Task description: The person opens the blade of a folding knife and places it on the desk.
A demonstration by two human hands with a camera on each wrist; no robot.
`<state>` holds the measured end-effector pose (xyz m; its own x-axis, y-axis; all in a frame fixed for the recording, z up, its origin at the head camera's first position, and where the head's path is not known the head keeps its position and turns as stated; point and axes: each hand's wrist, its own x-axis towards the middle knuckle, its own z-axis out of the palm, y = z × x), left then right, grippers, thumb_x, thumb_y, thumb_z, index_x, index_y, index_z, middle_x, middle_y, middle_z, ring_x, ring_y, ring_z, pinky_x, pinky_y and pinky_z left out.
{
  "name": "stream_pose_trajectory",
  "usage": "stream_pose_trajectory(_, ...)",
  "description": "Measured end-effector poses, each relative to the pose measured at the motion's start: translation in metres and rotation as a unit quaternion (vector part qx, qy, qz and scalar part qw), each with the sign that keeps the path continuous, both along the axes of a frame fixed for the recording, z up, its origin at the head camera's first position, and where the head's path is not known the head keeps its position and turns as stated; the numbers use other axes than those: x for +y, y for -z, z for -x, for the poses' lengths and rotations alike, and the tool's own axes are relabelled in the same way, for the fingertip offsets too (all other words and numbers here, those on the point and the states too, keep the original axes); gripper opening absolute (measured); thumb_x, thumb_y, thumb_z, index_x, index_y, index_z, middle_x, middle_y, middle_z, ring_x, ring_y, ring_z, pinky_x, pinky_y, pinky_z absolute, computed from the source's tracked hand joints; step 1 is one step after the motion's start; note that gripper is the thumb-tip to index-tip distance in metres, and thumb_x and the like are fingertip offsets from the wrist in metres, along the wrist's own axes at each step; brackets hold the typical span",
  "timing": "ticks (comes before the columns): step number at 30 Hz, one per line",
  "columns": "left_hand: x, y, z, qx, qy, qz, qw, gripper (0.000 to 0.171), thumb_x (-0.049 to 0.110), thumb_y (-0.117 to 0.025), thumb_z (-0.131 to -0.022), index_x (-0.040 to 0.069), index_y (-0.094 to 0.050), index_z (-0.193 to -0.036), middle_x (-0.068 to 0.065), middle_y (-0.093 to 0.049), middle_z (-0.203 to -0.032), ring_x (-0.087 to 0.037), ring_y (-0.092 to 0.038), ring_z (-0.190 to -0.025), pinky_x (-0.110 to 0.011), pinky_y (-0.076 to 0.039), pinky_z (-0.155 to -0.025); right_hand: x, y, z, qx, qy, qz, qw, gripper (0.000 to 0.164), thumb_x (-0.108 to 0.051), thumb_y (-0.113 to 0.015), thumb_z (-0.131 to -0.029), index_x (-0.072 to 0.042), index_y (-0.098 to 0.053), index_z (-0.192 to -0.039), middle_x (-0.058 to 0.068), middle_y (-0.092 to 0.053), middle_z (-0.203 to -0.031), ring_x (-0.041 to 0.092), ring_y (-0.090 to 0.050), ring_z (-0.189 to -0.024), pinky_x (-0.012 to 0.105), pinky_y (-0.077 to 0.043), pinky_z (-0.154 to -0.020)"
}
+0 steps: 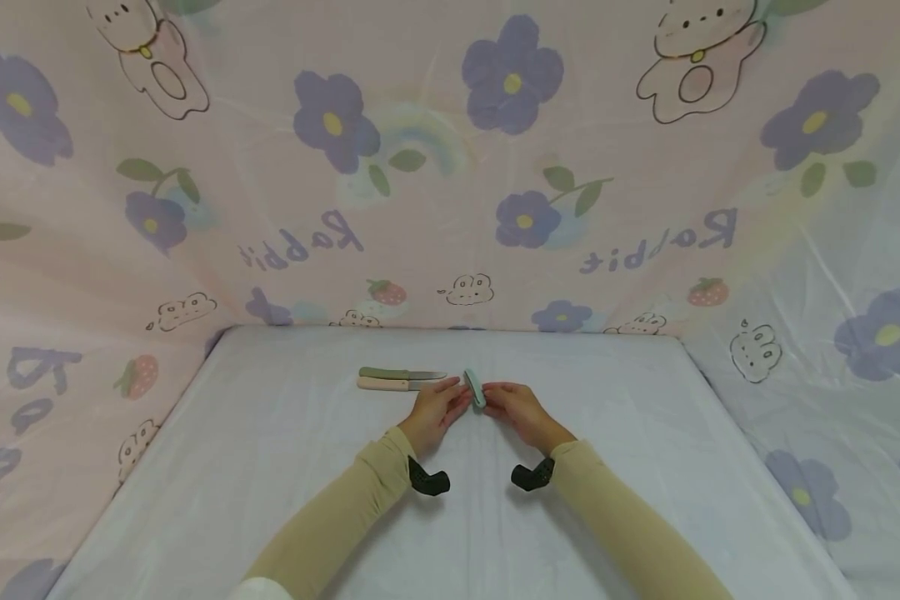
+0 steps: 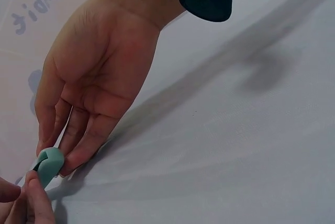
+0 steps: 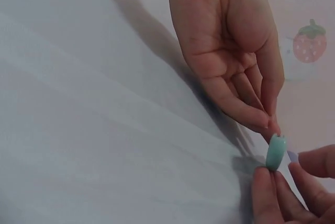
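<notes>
A mint-green folding knife [image 1: 475, 389] with a slotted handle [image 2: 51, 166] stands tilted between my two hands, over the white table. My left hand [image 1: 432, 414] pinches it from the left, thumb on one side and fingers on the other. From the right, my right hand [image 1: 526, 414] holds it at the fingertips, with the thumb close to the index finger. The right wrist view shows the rounded end of the knife [image 3: 276, 152] between both hands' fingertips. No blade of it shows.
Left of the hands lie a green-handled knife [image 1: 386, 374] and a beige-handled knife [image 1: 384, 384], side by side with blades pointing right. My left hand partly covers the beige one's blade. A patterned curtain [image 1: 420, 208] borders the white table [image 1: 270, 433] behind and at the sides.
</notes>
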<state>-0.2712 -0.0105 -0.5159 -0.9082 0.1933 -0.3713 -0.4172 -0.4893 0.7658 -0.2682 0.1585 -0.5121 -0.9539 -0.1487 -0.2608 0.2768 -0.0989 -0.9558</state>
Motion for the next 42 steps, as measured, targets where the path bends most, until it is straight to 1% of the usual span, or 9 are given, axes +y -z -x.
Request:
stream_pose_trajectory(6, 0.001, 0.005, 0.000, 0.018, 0.016, 0.026, 0.9994, 0.041, 0.003, -0.056, -0.092, -0.005, -0.046, -0.131, -0.020, -0.058, -0.119, -0.020, -0.060, -0.101, -0.030, -0.048, -0.090, 0.001, -0.002, -0.005, -0.004, -0.001, 0.003, 1.000, 0.030, -0.003, -0.052, -0.093, 0.014, -0.052, -0.118, 0.021, -0.059, -0.111, 0.022, -0.060, -0.098, 0.037, -0.048, -0.091)
stream_pose_trajectory(14, 0.004, 0.005, -0.002, 0.042, 0.039, 0.070, 0.9959, 0.038, 0.004, -0.055, -0.093, -0.005, -0.049, -0.129, -0.015, -0.062, -0.113, -0.018, -0.062, -0.097, -0.029, -0.050, -0.087, -0.001, -0.003, -0.008, -0.010, 0.009, 0.013, 1.000, 0.033, -0.008, -0.053, -0.095, 0.015, -0.051, -0.119, 0.019, -0.060, -0.111, 0.019, -0.062, -0.093, 0.041, -0.045, -0.095)
stream_pose_trajectory(19, 0.006, 0.004, -0.005, 0.059, 0.041, 0.087, 0.9937, 0.036, 0.003, -0.056, -0.092, -0.007, -0.050, -0.127, -0.014, -0.062, -0.110, -0.018, -0.061, -0.096, -0.032, -0.049, -0.090, -0.002, -0.005, -0.009, -0.020, 0.014, 0.008, 1.000, 0.038, -0.015, -0.055, -0.095, 0.014, -0.052, -0.119, 0.018, -0.061, -0.110, 0.018, -0.062, -0.091, 0.039, -0.047, -0.093)
stream_pose_trajectory(30, 0.006, 0.007, -0.013, 0.120, 0.048, 0.138, 0.9820, 0.033, 0.002, -0.060, -0.090, -0.008, -0.054, -0.121, -0.014, -0.062, -0.109, -0.014, -0.061, -0.094, -0.030, -0.050, -0.086, -0.002, -0.004, -0.012, -0.035, -0.001, 0.010, 0.999, 0.037, -0.013, -0.056, -0.094, 0.015, -0.052, -0.118, 0.018, -0.064, -0.104, 0.021, -0.063, -0.092, 0.039, -0.048, -0.090)
stream_pose_trajectory(31, 0.005, 0.007, -0.014, 0.127, 0.051, 0.147, 0.9796, 0.032, 0.002, -0.060, -0.089, -0.007, -0.056, -0.120, -0.014, -0.062, -0.109, -0.014, -0.060, -0.095, -0.029, -0.051, -0.086, -0.002, -0.004, -0.012, -0.038, -0.001, 0.013, 0.999, 0.036, -0.012, -0.055, -0.094, 0.015, -0.052, -0.118, 0.017, -0.065, -0.102, 0.021, -0.063, -0.092, 0.039, -0.049, -0.090)
stream_pose_trajectory(33, 0.003, 0.007, -0.016, 0.158, 0.057, 0.185, 0.9683, 0.030, 0.003, -0.061, -0.089, -0.006, -0.059, -0.117, -0.013, -0.062, -0.110, -0.014, -0.060, -0.095, -0.028, -0.051, -0.084, -0.002, -0.004, -0.013, -0.045, 0.000, 0.021, 0.999, 0.034, -0.010, -0.055, -0.094, 0.015, -0.053, -0.117, 0.017, -0.065, -0.100, 0.021, -0.064, -0.091, 0.037, -0.050, -0.088)
stream_pose_trajectory(38, -0.001, 0.005, -0.020, 0.242, 0.068, 0.288, 0.9241, 0.025, 0.001, -0.061, -0.087, 0.000, -0.064, -0.112, -0.011, -0.063, -0.111, -0.017, -0.062, -0.095, -0.025, -0.052, -0.078, -0.003, -0.007, -0.017, -0.042, -0.003, 0.038, 0.998, 0.032, -0.007, -0.055, -0.093, 0.015, -0.052, -0.117, 0.017, -0.064, -0.101, 0.022, -0.065, -0.090, 0.035, -0.050, -0.087)
stream_pose_trajectory(40, -0.003, 0.003, -0.021, 0.262, 0.070, 0.306, 0.9124, 0.026, 0.000, -0.060, -0.087, 0.001, -0.065, -0.112, -0.010, -0.063, -0.111, -0.018, -0.062, -0.095, -0.024, -0.051, -0.076, -0.003, -0.008, -0.018, -0.038, -0.006, 0.044, 0.998, 0.033, -0.007, -0.055, -0.094, 0.015, -0.050, -0.118, 0.017, -0.062, -0.103, 0.022, -0.064, -0.091, 0.036, -0.049, -0.088)
stream_pose_trajectory(42, -0.003, 0.000, -0.024, 0.276, 0.072, 0.313, 0.9058, 0.027, -0.001, -0.059, -0.086, 0.001, -0.064, -0.112, -0.010, -0.064, -0.111, -0.019, -0.062, -0.096, -0.025, -0.052, -0.076, -0.003, -0.010, -0.018, -0.041, -0.005, 0.050, 0.998, 0.032, -0.007, -0.055, -0.093, 0.014, -0.050, -0.118, 0.017, -0.062, -0.104, 0.022, -0.064, -0.092, 0.036, -0.048, -0.090)
